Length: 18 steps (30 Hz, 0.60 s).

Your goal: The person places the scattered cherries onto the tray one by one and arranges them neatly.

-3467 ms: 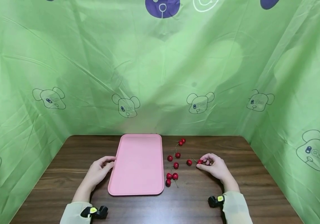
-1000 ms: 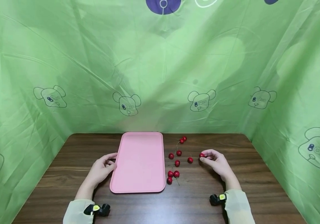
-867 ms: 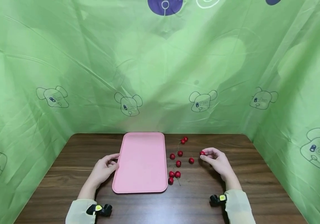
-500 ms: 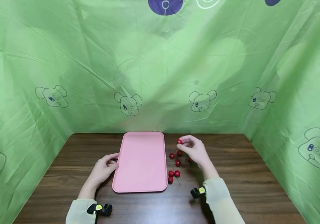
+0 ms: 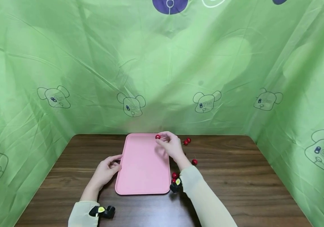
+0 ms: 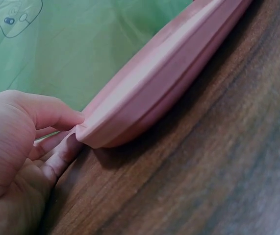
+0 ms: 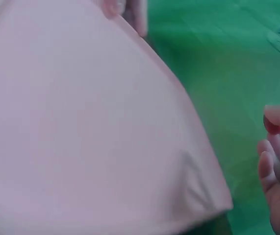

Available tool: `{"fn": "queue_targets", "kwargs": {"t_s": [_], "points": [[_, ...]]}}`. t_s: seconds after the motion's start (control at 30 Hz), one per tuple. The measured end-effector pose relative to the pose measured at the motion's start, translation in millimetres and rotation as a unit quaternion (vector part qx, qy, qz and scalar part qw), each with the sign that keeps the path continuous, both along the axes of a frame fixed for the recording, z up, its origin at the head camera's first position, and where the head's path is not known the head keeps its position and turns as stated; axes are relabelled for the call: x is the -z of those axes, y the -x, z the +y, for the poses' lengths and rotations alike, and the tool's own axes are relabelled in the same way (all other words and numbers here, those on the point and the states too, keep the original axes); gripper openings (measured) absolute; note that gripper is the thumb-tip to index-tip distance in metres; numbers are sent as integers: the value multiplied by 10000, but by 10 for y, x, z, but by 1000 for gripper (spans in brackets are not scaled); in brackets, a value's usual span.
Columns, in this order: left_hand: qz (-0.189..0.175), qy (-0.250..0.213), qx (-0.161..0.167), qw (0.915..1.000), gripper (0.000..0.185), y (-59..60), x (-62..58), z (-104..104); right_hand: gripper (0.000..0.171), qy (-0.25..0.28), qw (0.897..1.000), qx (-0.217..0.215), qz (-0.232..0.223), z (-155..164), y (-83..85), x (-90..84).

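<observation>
A pink rectangular tray (image 5: 142, 170) lies on the table, long side pointing away from me. My left hand (image 5: 105, 170) pinches its left edge; in the left wrist view the thumb (image 6: 63, 113) presses on the tray's rim (image 6: 149, 93), with the other fingers beside and below it. Over the tray's far right corner, my right hand (image 5: 173, 147) pinches a red cherry (image 5: 157, 136) between thumb and fingertips. The right wrist view shows this cherry (image 7: 271, 128) partly hidden by the fingers, and the hand's shadow (image 7: 191, 181) falls on the tray.
Two cherries (image 5: 186, 142) lie close together at the table's far side, right of the tray. One cherry (image 5: 194, 162) lies nearer, and others (image 5: 174, 175) sit by the tray's right edge, partly hidden under my right forearm. A green curtain (image 5: 162, 119) surrounds the wooden table (image 5: 247, 176).
My right hand lifted a cherry from the table's right side and carried it left, over the other cherries, to above the tray's far right corner. The left hand stays on the tray's edge.
</observation>
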<state>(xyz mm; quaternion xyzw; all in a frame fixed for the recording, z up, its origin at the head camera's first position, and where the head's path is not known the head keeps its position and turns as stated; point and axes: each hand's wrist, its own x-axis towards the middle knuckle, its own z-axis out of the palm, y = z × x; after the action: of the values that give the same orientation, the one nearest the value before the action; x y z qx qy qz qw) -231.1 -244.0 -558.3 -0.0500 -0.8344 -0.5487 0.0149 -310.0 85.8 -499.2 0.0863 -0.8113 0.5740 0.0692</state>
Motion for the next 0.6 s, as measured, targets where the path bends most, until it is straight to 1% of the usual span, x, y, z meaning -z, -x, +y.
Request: {"fn": "queue_targets", "kwargs": {"t_s": [0.1,0.27,0.33,0.47,0.6], "points": [[-39,-43,29,10000,46,4,3,-1,31,-60,9998,-166,-31,-201,44,26],[-56,-65,61,9999,46,16,-6,-3,33,-264,9976,-643,21,-503,121,74],[-86,-84,46,9999,46,26,-13,4,32,-236,9967,-777,-15,-608,133,83],[-147,-84,45,9998,46,23,-18,6,29,-148,9964,-805,-225,-816,108,128],[-152,-93,47,9998,47,0,-12,-14,30,-165,9965,-792,-219,-1021,61,229]]}}
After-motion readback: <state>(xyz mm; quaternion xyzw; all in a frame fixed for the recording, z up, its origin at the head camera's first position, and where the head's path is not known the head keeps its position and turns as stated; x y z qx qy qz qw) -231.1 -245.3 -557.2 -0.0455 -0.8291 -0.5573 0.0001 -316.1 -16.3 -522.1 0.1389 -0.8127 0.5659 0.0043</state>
